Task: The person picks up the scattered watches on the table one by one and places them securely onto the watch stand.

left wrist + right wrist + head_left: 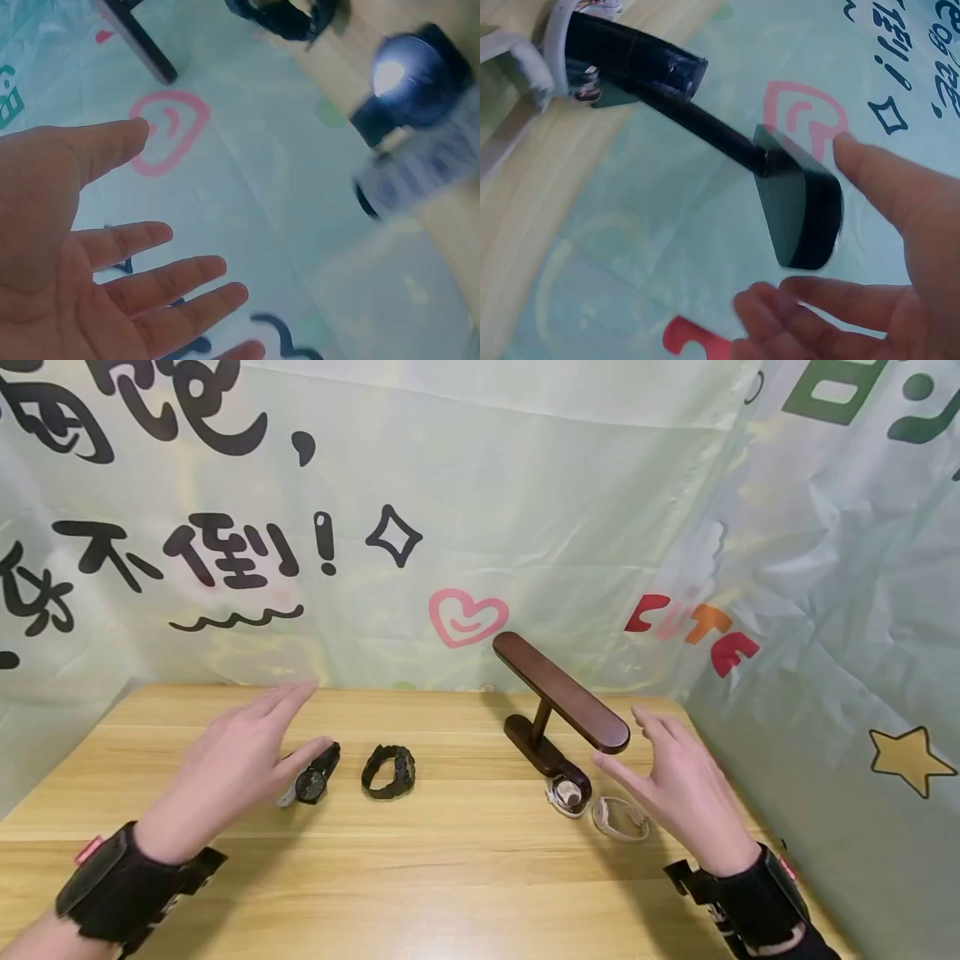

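A dark brown wooden T-shaped stand [562, 689] rises from the table's right half. My right hand [678, 777] hovers beside the near end of its top bar, thumb and fingers spread to either side and holding nothing. Below that hand are a white-strapped watch [567, 797] against the stand's base and a looped pale watch [621, 820]. My left hand [240, 747] hangs in the air with fingers extended, nothing in its grasp. Beneath it lies a black round-faced watch [311, 783], partly hiding a pale strap [286, 795]. A chunky black watch [390, 772] sits to its right.
The light wooden table [450, 877] meets a pale printed cloth [570, 493] at the back and another cloth side on the right. Black bands with mounts [135, 881] wrap both wrists.
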### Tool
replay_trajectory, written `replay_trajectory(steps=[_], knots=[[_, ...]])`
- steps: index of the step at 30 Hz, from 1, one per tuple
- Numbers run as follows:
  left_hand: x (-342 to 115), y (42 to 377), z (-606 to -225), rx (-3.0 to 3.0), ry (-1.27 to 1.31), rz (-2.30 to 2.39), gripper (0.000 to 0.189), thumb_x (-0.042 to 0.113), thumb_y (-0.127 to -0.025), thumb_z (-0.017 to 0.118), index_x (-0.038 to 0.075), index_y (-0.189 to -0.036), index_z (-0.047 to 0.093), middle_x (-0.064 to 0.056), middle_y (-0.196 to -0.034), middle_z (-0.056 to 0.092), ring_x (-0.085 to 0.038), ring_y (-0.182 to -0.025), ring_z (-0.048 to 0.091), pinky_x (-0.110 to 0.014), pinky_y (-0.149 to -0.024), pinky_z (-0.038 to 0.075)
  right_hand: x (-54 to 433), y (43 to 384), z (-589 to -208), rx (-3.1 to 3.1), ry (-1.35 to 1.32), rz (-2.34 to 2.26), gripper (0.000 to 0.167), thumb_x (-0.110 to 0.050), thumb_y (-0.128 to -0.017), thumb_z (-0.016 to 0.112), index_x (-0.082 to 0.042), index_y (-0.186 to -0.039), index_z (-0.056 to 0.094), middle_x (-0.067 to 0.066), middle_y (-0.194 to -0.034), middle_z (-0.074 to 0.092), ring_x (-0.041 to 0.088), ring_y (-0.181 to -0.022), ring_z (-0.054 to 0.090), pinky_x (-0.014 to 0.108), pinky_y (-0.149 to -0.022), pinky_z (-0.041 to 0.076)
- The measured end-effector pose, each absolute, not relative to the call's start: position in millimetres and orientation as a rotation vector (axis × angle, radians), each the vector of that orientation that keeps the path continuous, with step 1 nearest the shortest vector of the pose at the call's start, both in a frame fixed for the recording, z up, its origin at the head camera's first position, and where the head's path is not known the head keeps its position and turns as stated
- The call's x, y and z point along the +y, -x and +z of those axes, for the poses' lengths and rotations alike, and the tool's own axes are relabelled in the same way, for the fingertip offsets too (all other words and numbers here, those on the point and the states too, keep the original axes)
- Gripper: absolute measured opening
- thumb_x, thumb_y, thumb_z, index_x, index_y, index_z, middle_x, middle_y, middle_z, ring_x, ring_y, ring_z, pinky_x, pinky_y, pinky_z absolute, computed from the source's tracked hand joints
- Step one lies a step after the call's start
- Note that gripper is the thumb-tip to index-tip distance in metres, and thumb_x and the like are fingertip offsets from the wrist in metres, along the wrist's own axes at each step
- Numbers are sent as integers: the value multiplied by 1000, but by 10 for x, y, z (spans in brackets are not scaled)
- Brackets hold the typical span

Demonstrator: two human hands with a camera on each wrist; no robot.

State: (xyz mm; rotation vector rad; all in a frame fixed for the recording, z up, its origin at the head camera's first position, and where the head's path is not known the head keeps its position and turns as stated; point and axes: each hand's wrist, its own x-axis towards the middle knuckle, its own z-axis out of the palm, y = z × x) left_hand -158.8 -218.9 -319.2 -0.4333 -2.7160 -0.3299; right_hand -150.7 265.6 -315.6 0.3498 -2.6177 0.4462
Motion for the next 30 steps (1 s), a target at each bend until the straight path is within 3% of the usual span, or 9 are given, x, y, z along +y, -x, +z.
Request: replay_trajectory(steps=[5,9,16,24,30], knots=[[-1974,1725,-3116,-2699,533,-374,69,40,-103,73,9,-160,49,-26,-148,64,-47,-130,66,-68,-102,56,2543,1645,-3151,-2522,-426,489,58,-32,-90,89,4,-132,71,23,-116,72,41,-105,69,56,-86,59],[-1840,1845,-3070,-2701,585,-393,60,36,-103,73,8,-154,56,-22,-142,70,-43,-126,70,-63,-98,60,2529,1720,-3153,-2498,-460,490,49,-26,-90,89,2,-128,75,19,-108,73,31,-91,68,44,-75,56],[-1688,2104,-3033,-2692,666,-457,53,27,-104,72,2,-149,60,-23,-139,71,-43,-126,69,-60,-105,58,2572,1826,-3120,-2539,-518,493,49,-26,-92,87,0,-132,74,15,-102,70,18,-75,52,28,-66,42],[-1557,2360,-3001,-2705,713,-523,47,19,-107,68,0,-149,59,-24,-143,68,-44,-133,65,-60,-114,54,2566,1984,-3081,-2638,-563,498,56,-33,-97,82,-1,-141,69,14,-107,68,14,-65,43,27,-64,40],[-1496,2503,-2964,-2711,687,-521,48,18,-107,67,-1,-150,58,-25,-144,67,-44,-133,65,-60,-114,54,2506,2137,-3042,-2691,-630,496,58,-31,-99,80,2,-145,65,14,-105,64,16,-68,42,28,-68,38]])
